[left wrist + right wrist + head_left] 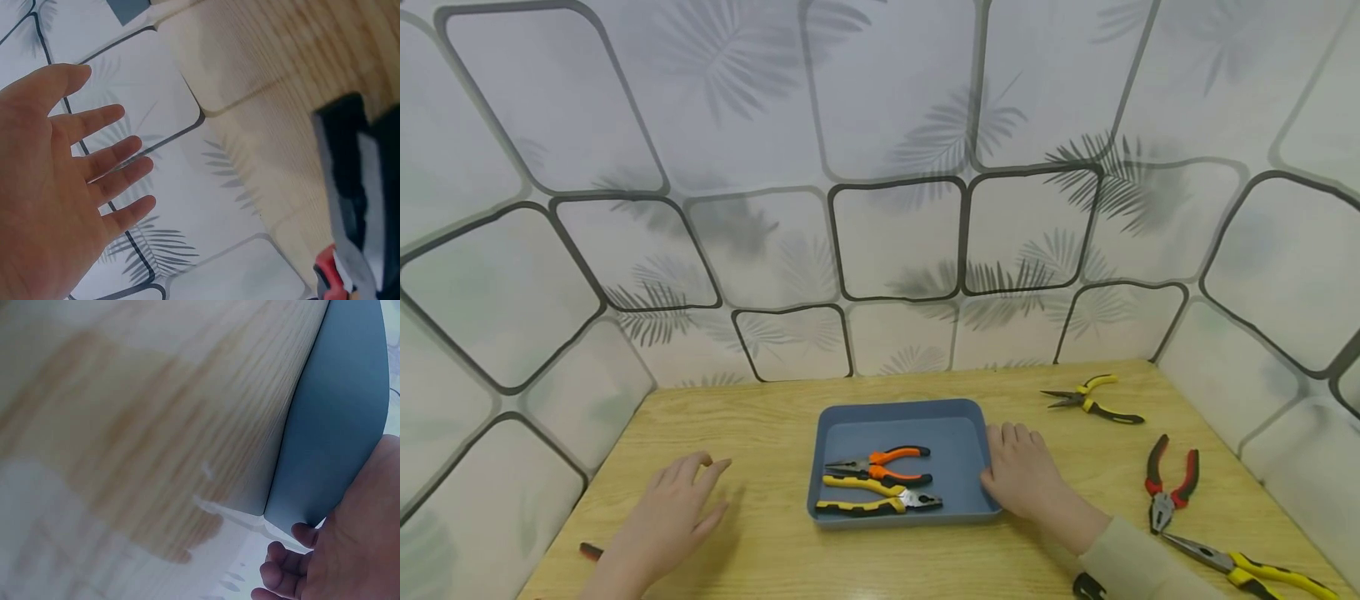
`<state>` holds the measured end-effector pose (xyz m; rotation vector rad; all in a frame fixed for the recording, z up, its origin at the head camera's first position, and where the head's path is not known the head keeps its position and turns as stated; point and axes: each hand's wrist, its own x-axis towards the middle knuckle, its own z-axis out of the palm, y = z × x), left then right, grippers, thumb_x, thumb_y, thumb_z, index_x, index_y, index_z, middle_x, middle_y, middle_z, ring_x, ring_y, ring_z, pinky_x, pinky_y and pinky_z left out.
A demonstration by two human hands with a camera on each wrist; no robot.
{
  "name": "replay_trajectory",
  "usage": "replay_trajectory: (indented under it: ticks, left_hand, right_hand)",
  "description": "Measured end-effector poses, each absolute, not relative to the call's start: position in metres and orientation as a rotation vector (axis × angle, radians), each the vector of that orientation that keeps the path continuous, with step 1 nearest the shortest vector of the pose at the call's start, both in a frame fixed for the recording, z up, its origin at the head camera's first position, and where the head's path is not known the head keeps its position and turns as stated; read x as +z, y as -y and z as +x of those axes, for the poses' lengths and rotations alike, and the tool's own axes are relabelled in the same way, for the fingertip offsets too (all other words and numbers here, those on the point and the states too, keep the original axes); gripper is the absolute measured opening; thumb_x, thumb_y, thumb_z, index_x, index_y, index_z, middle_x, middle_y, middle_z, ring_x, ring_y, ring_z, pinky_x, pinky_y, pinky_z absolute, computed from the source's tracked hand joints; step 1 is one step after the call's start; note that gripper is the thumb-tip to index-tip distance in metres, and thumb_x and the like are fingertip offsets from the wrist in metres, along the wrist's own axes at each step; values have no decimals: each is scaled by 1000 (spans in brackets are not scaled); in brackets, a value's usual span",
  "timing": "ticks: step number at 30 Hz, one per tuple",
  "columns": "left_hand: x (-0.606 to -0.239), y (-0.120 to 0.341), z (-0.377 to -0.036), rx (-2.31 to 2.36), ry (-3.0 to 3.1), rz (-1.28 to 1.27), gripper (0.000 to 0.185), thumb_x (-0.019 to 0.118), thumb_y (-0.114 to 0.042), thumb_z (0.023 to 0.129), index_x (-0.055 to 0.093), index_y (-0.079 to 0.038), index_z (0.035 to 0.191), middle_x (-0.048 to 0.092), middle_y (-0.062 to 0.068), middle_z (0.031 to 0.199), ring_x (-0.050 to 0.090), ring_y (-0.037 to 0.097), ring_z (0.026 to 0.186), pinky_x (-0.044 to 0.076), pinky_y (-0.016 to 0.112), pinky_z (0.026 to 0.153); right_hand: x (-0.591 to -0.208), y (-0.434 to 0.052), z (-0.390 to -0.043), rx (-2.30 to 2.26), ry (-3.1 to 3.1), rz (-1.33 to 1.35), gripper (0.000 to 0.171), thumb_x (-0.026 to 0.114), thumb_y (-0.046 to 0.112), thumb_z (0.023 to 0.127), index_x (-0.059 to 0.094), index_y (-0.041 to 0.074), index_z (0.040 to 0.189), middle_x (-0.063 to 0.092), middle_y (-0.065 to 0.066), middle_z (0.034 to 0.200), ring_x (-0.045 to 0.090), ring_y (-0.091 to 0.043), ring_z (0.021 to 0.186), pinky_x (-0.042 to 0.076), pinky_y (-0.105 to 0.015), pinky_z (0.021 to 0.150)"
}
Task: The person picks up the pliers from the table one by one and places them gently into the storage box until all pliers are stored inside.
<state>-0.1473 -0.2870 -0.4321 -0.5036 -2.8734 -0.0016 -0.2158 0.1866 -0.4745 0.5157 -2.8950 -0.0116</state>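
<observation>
Nearest the camera, the left hand (pixel 673 508) is hovering over the wooden surface (pixel 775 550) at about 8 o'clock with fingers spread and holding nothing, while the right hand (pixel 1022 479) is resting with fairly straight fingers against the right rim of the blue tray (pixel 958 417), which is sitting dead center. Looks like the sorting is roughly halfway: orange pliers (pixel 883 465) and yellow-black pliers (pixel 880 498) are already lying in the tray. Three are still waiting outside: yellow long-nose pliers (pixel 1247 568) at 4 o'clock, red pliers (pixel 1168 483) at 3, yellow needle-nose pliers (pixel 1090 398) farthest at 2.
</observation>
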Motion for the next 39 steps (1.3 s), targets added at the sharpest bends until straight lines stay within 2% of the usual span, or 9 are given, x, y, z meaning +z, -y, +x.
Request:
replay_trajectory:
  ticks: [12,18,26,32,39]
  left_hand:
    - [-440,309,-137,72,2854,-462,53,84,-32,90,67,-9,134,65,12,118,67,36,109,56,60,89]
    - [-443,320,-130,24,2885,-391,56,86,-30,87,67,-6,134,64,14,117,67,36,108,54,61,89]
    - [-443,332,-125,28,2925,-335,58,86,-31,87,67,-5,134,64,14,118,66,37,107,53,62,89]
    - [-445,342,-123,-1,2945,-330,60,89,-34,82,68,-5,130,62,11,114,66,31,100,55,58,82]
    - [-447,352,-118,-5,2919,-324,64,90,-35,78,69,-5,130,63,13,114,66,34,101,55,58,80]
  right_hand:
    - [-475,-187,-216,-3,2930,503,45,70,25,94,55,-4,124,60,-20,103,60,-36,96,49,-52,86]
    - [-474,-187,-215,7,2941,499,47,70,26,94,55,-5,127,61,-21,107,61,-38,100,50,-54,88]
    - [-475,-187,-216,1,2932,501,45,70,25,94,56,-4,125,61,-20,104,60,-36,97,50,-52,85]
    - [-475,-187,-216,-7,2917,503,45,71,25,93,56,-4,124,61,-20,102,59,-35,93,50,-51,82]
    - [-475,-187,-216,-12,2908,510,42,70,24,93,57,-4,122,60,-19,99,58,-34,90,49,-50,80]
